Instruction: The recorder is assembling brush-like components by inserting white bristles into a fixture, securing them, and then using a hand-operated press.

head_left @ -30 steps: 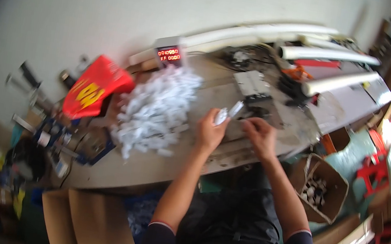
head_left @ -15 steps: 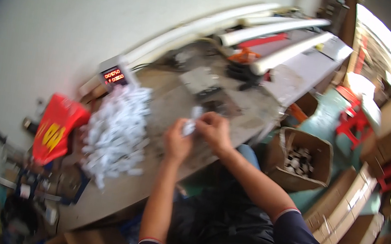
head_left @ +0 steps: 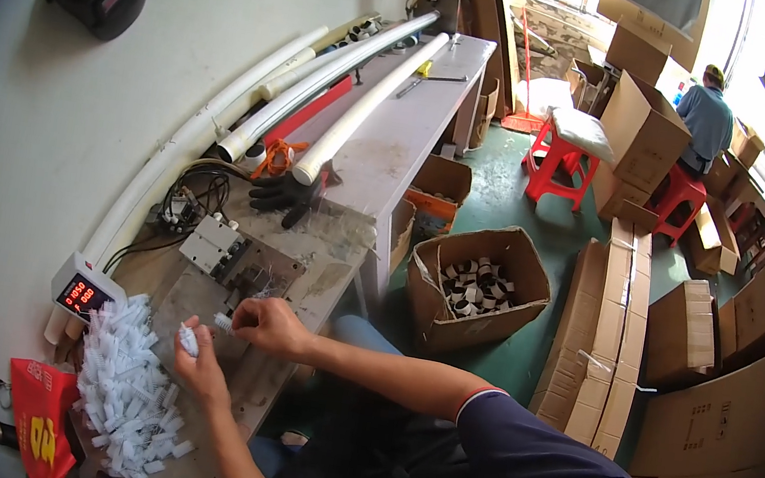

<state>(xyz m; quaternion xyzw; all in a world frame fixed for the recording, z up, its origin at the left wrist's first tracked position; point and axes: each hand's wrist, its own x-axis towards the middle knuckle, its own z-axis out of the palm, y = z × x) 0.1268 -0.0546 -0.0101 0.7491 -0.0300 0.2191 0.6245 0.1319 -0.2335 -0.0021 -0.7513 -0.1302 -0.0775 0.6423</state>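
Observation:
My left hand is closed around a few small white plastic pieces, which stick out past the thumb. Between the fingertips of my right hand is a small ribbed white plastic piece, held just right of the left hand and apart from it. Both hands are above the near part of the workbench. A large heap of similar translucent white pieces lies to the left of my left hand. Just beyond my right hand sits a small metal fixture, partly hidden behind the fingers.
A counter with red digits and a red bag flank the heap. Long white tubes and a black glove lie farther back. Right of the bench stand an open carton of short tubular parts and red stools. Another person sits far off.
The view has swung right, bringing more of the floor and cartons in. My hands, together before, are now slightly apart, the right one holding a single piece clear of the left.

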